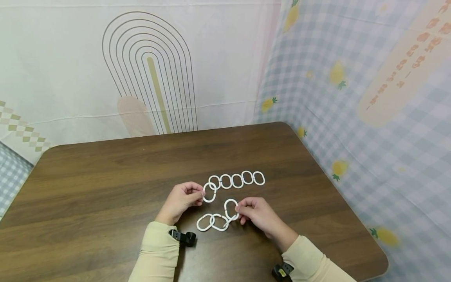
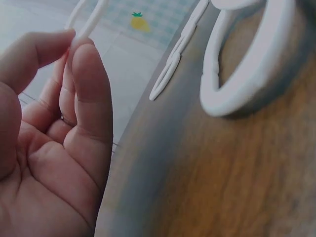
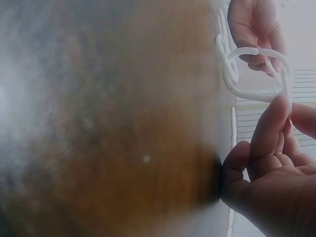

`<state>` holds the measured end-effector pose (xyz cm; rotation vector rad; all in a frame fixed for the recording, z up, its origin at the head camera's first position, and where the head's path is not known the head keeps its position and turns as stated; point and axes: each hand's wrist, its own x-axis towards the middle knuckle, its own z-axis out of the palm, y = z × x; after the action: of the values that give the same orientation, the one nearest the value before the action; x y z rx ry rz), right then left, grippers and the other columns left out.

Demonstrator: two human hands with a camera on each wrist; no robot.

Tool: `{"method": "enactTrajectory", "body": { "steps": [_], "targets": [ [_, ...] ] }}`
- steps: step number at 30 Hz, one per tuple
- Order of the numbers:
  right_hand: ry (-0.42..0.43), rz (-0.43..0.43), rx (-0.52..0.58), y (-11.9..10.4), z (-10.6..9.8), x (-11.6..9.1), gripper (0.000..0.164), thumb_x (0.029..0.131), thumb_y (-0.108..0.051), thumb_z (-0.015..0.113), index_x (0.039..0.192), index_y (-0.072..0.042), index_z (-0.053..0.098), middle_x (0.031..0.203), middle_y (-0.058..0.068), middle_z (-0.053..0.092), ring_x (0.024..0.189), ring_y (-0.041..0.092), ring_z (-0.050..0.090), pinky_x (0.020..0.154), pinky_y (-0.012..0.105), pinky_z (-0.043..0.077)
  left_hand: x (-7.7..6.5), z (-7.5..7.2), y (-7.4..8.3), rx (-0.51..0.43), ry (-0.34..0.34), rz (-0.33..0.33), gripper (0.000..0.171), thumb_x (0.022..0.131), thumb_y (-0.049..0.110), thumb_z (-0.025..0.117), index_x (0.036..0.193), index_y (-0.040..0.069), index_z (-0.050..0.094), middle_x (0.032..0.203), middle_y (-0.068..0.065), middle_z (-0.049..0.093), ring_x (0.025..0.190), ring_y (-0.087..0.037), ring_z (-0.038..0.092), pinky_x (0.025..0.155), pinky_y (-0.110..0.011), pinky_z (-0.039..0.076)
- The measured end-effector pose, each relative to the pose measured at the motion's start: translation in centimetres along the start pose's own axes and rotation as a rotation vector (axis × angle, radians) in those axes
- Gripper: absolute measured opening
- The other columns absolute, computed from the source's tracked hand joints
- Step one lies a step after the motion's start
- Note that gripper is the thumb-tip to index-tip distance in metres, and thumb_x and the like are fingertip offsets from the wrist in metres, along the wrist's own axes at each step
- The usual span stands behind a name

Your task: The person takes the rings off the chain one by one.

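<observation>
My left hand (image 1: 181,200) pinches a white plastic oval link (image 1: 209,201) between thumb and fingertips. It hooks through the left end of a row of several white links (image 1: 264,181) that runs rightward across the table. Nearer to me, my right hand (image 1: 258,215) pinches another white link (image 1: 225,207), raised on its edge, and a small split shows in its side in the right wrist view. That link is joined to a shorter chain of white links (image 1: 198,223) lying to its left. The two held links are a short way apart.
Everything lies on a brown wood-grain table (image 1: 105,172). Behind it hangs a white printed cloth (image 1: 229,58). A blue checked cloth (image 1: 317,90) with pineapples runs along the right side. Each wrist carries a black strapped camera (image 1: 190,239).
</observation>
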<state>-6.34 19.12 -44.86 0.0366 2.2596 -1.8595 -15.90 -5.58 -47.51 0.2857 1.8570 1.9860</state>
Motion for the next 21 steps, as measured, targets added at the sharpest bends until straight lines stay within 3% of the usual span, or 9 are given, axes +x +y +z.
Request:
{"method": "enactTrajectory", "body": {
  "steps": [21],
  "targets": [
    [-0.002, -0.003, -0.010, 0.10, 0.08, 0.01, 0.023, 0.095, -0.008, 0.064, 0.098, 0.015, 0.064, 0.073, 0.003, 0.064, 0.062, 0.013, 0.061, 0.060, 0.025, 0.052, 0.50, -0.35, -0.46, -0.067, 0.193, -0.062, 0.015, 0.092, -0.007, 0.065, 0.103, -0.016, 0.062, 0.074, -0.003, 0.066, 0.067, -0.009, 0.064, 0.062, -0.021, 0.057]
  ]
}}
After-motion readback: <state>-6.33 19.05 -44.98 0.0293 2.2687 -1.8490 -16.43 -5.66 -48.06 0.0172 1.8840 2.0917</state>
